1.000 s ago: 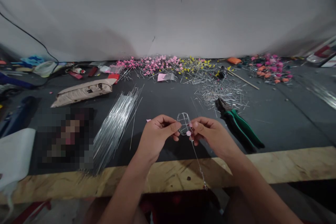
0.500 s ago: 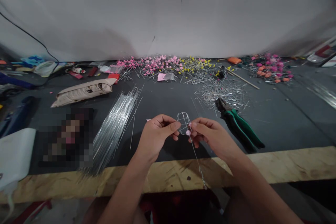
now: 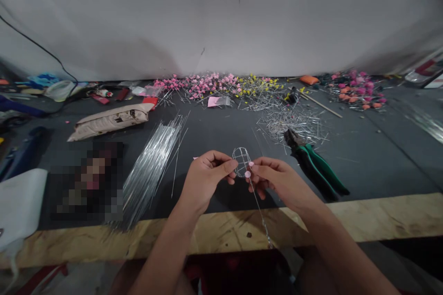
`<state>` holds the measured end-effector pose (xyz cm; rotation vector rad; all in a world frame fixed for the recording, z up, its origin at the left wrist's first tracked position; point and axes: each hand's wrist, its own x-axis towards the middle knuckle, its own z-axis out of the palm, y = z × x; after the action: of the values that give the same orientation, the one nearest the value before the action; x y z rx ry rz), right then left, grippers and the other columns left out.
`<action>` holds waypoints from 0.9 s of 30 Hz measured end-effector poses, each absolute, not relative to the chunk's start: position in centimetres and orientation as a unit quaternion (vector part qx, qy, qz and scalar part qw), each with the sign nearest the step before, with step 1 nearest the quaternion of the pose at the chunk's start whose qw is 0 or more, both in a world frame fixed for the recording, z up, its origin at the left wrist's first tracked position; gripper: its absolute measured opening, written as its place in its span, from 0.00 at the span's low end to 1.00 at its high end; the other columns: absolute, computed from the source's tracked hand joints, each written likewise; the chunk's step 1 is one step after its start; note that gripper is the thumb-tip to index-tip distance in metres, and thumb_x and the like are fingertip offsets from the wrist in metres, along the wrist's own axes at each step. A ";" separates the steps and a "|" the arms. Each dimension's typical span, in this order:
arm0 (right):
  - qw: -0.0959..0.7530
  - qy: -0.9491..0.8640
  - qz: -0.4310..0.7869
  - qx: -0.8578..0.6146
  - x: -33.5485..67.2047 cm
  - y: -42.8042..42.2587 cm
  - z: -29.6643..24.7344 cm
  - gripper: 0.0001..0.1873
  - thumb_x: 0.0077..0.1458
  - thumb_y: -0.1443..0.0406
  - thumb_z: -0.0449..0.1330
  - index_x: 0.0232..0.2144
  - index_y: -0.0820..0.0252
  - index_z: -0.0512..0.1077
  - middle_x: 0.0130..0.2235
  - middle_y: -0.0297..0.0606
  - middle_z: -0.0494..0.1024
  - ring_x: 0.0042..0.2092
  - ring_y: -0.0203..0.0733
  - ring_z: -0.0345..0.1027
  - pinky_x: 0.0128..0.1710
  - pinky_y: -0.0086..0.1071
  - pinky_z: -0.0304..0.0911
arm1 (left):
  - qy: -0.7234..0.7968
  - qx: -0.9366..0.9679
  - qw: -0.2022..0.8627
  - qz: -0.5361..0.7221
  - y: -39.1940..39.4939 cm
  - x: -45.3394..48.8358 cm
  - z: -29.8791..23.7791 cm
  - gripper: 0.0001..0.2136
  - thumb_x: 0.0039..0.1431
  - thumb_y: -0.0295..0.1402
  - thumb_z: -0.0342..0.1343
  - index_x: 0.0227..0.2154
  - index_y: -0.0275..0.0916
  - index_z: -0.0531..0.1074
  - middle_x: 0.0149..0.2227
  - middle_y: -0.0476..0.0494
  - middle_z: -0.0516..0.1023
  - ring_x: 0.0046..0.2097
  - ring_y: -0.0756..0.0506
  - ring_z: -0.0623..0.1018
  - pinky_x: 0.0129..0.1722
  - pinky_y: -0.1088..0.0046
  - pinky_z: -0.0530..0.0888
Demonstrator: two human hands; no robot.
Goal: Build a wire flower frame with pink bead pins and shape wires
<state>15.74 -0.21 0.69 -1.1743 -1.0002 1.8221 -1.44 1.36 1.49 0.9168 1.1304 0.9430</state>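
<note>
A small wire cage [image 3: 242,156] of silvery rods is held up over the front of the table between my two hands. My left hand [image 3: 214,170] pinches its left side between thumb and fingers. On the other side, my right hand [image 3: 270,173] has its fingertips closed around a small pink flower piece [image 3: 251,164] against the cage's right edge. Just below it, another pink piece [image 3: 248,174] sits on the wire. From the cage a twisted wire stem [image 3: 259,207] hangs down past the table's wooden edge.
Green-handled pliers [image 3: 316,166] lie right of my hands, below loose wire bits [image 3: 294,122]. Straight wires [image 3: 152,166] form a bundle to the left. Pink flower stems [image 3: 207,84], yellow ones [image 3: 258,85] and orange-magenta ones [image 3: 360,87] line the wall. A beige packet [image 3: 112,120] lies left.
My right fingers have shifted slightly around the pink piece, which shows a little more now. The cage and stem have barely moved, and my left hand keeps its pinch.
</note>
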 end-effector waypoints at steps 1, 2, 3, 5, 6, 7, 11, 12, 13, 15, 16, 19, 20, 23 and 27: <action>0.367 -0.388 0.711 -0.457 15.7 -0.2 0.7 0.09 0.51 0.60 0.58 0.24 0.58 0.71 0.24 0.33 0.70 0.24 0.35 0.66 0.18 0.26 0.58 | 0.498 0.403 0.646 0.415 1.4 -1.5 1.5 0.07 0.47 0.32 0.62 0.26 0.35 0.69 0.20 0.50 0.73 0.21 0.54 0.72 0.22 0.79 0.68; 0.365 -0.387 0.712 -0.457 15.7 -0.2 0.6 0.09 0.50 0.60 0.58 0.23 0.58 0.71 0.24 0.33 0.70 0.25 0.35 0.66 0.18 0.26 0.58 | 0.498 0.403 0.646 0.415 1.4 -1.5 1.5 0.07 0.47 0.32 0.62 0.26 0.35 0.70 0.20 0.50 0.73 0.21 0.54 0.72 0.22 0.79 0.68; 0.363 -0.387 0.714 -0.457 15.7 -0.2 0.6 0.09 0.50 0.60 0.58 0.23 0.57 0.71 0.24 0.33 0.70 0.25 0.35 0.66 0.18 0.26 0.58 | 0.497 0.403 0.646 0.415 1.4 -1.5 1.4 0.07 0.47 0.32 0.62 0.26 0.35 0.70 0.20 0.50 0.73 0.21 0.54 0.72 0.22 0.78 0.68; 0.360 -0.388 0.716 -0.456 15.7 -0.2 0.6 0.09 0.50 0.60 0.58 0.22 0.57 0.71 0.24 0.33 0.70 0.25 0.35 0.66 0.18 0.26 0.58 | 0.495 0.402 0.648 0.416 1.4 -1.5 1.4 0.07 0.47 0.32 0.62 0.26 0.35 0.70 0.20 0.50 0.73 0.21 0.53 0.71 0.23 0.78 0.68; 0.360 -0.389 0.716 -0.455 15.7 -0.2 0.6 0.09 0.51 0.60 0.58 0.22 0.57 0.71 0.24 0.33 0.70 0.25 0.34 0.66 0.18 0.26 0.58 | 0.493 0.401 0.650 0.418 1.4 -1.5 1.4 0.07 0.47 0.32 0.62 0.26 0.35 0.70 0.20 0.50 0.73 0.21 0.53 0.71 0.23 0.78 0.68; 0.361 -0.388 0.716 -0.455 15.7 -0.2 0.6 0.10 0.51 0.61 0.58 0.22 0.57 0.71 0.23 0.33 0.70 0.24 0.34 0.66 0.19 0.26 0.58 | 0.491 0.400 0.651 0.419 1.4 -1.5 1.3 0.08 0.47 0.32 0.62 0.26 0.35 0.70 0.20 0.50 0.73 0.22 0.53 0.71 0.23 0.78 0.69; 0.376 -0.377 0.707 -0.464 15.7 -0.1 0.5 0.10 0.50 0.61 0.59 0.20 0.58 0.70 0.23 0.33 0.70 0.24 0.34 0.65 0.19 0.27 0.57 | 0.490 0.391 0.646 0.435 1.4 -1.3 1.4 0.08 0.46 0.32 0.62 0.26 0.34 0.71 0.21 0.48 0.73 0.24 0.52 0.72 0.23 0.77 0.70; 0.381 -0.373 0.705 -0.467 15.7 -0.1 0.4 0.10 0.50 0.61 0.59 0.20 0.58 0.70 0.23 0.33 0.70 0.24 0.34 0.66 0.19 0.27 0.57 | 0.491 0.387 0.643 0.443 1.3 -1.2 1.4 0.08 0.46 0.32 0.62 0.26 0.34 0.71 0.22 0.48 0.73 0.24 0.52 0.73 0.23 0.77 0.70; 0.385 -0.370 0.703 -0.470 15.8 -0.1 0.4 0.10 0.50 0.61 0.59 0.20 0.58 0.70 0.23 0.33 0.71 0.24 0.34 0.66 0.19 0.27 0.57 | 0.491 0.383 0.640 0.450 1.3 -1.2 1.4 0.07 0.46 0.32 0.62 0.26 0.34 0.71 0.22 0.49 0.73 0.24 0.52 0.73 0.23 0.76 0.70; 0.392 -0.368 0.697 -0.475 15.9 -0.1 0.4 0.10 0.49 0.62 0.59 0.19 0.59 0.69 0.23 0.33 0.71 0.24 0.34 0.66 0.18 0.27 0.57 | 0.490 0.378 0.636 0.461 1.4 -1.2 1.4 0.07 0.46 0.32 0.62 0.26 0.34 0.71 0.23 0.49 0.72 0.24 0.52 0.72 0.22 0.77 0.70; 0.394 -0.368 0.694 -0.477 15.9 -0.1 0.3 0.10 0.49 0.62 0.59 0.19 0.59 0.69 0.23 0.33 0.71 0.24 0.34 0.66 0.18 0.27 0.57 | 0.490 0.376 0.635 0.464 1.4 -1.2 1.4 0.07 0.46 0.32 0.62 0.26 0.34 0.72 0.23 0.49 0.72 0.24 0.52 0.72 0.22 0.77 0.70; 0.402 -0.373 0.687 -0.478 15.9 -0.1 0.3 0.09 0.49 0.62 0.59 0.20 0.60 0.69 0.23 0.33 0.71 0.24 0.34 0.66 0.19 0.26 0.58 | 0.493 0.371 0.633 0.468 1.4 -1.3 1.4 0.07 0.46 0.32 0.61 0.27 0.34 0.73 0.23 0.49 0.72 0.25 0.52 0.72 0.24 0.77 0.70; 0.404 -0.373 0.685 -0.478 15.9 -0.1 0.3 0.09 0.49 0.62 0.59 0.21 0.60 0.69 0.24 0.33 0.70 0.24 0.34 0.66 0.19 0.26 0.58 | 0.495 0.369 0.632 0.467 1.4 -1.3 1.4 0.07 0.47 0.32 0.61 0.28 0.34 0.73 0.24 0.49 0.72 0.26 0.52 0.73 0.25 0.77 0.71; 0.408 -0.373 0.676 -0.487 15.8 0.0 0.2 0.09 0.48 0.61 0.60 0.22 0.60 0.69 0.24 0.33 0.70 0.24 0.33 0.65 0.18 0.26 0.58 | 0.498 0.367 0.638 0.458 1.5 -1.3 1.4 0.08 0.48 0.31 0.60 0.31 0.34 0.74 0.26 0.47 0.74 0.28 0.52 0.73 0.28 0.76 0.72; 0.410 -0.374 0.666 -0.498 15.7 0.1 0.2 0.09 0.48 0.61 0.60 0.22 0.61 0.68 0.24 0.33 0.70 0.24 0.34 0.65 0.18 0.26 0.58 | 0.492 0.371 0.652 0.442 1.4 -1.4 1.5 0.09 0.48 0.30 0.59 0.34 0.34 0.74 0.29 0.46 0.75 0.29 0.52 0.74 0.30 0.75 0.72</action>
<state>15.75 0.05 0.23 -1.2537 -0.9427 1.6770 -1.36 1.40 1.48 0.8418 1.1178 1.0038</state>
